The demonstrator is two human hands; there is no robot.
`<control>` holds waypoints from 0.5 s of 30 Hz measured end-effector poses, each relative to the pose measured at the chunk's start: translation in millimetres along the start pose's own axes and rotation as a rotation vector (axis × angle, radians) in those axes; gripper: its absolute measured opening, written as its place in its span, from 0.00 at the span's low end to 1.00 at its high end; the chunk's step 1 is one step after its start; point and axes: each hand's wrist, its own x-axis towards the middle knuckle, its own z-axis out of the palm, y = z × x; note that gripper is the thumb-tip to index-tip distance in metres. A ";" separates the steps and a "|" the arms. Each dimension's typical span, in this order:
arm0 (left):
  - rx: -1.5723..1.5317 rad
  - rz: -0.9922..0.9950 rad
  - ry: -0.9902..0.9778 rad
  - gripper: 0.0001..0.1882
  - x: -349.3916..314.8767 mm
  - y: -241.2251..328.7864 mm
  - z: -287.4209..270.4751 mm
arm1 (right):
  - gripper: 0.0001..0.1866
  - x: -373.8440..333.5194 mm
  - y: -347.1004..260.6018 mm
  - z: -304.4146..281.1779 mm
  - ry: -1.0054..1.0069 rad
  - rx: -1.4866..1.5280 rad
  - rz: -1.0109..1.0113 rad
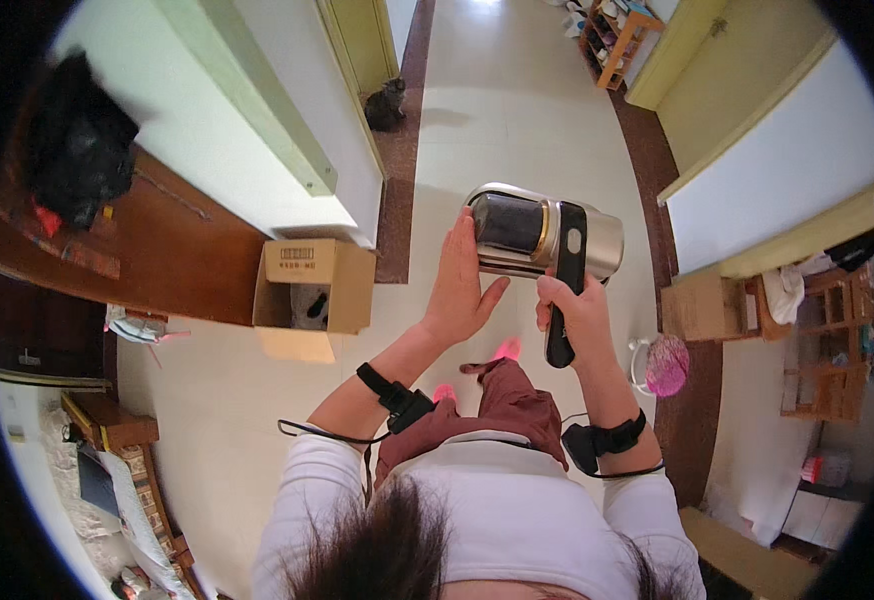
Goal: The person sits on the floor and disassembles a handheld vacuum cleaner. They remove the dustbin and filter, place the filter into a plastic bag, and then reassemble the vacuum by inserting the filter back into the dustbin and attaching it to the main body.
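A handheld vacuum cleaner (605,245) with a silver body is held up in front of me, its dark see-through dust cup (510,222) facing left. My right hand (582,312) is wrapped round its black handle (561,346), which points down toward me. Flat against the vacuum's left end lies my left hand (454,285), fingers stretched out and thumb apart. Whether its fingertips curl behind the vacuum is hidden. Black straps with small boxes and cables sit on both my forearms.
An open cardboard box (353,290) stands on the left beside a brown wooden cabinet (197,235). Farther ahead, a dark cat (385,106) sits by the left wall. A pink-topped stool (666,366) and another cardboard box (702,308) are on the right. A wooden rack (622,45) stands far right.
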 end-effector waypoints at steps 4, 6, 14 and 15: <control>0.270 0.033 -0.053 0.50 81.2 -67.2 21.6 | 0.13 120.1 -20.4 -9.5 -0.042 0.085 0.043; 0.372 0.025 -0.054 0.50 123.7 -98.2 29.5 | 0.11 179.4 -36.9 -9.7 -0.071 0.118 0.087; 0.650 -0.095 -0.037 0.42 291.2 -194.4 37.5 | 0.08 397.9 -121.4 17.2 -0.220 0.085 0.139; 0.675 -0.128 -0.018 0.42 305.6 -206.4 41.2 | 0.08 418.8 -129.0 23.4 -0.234 0.071 0.143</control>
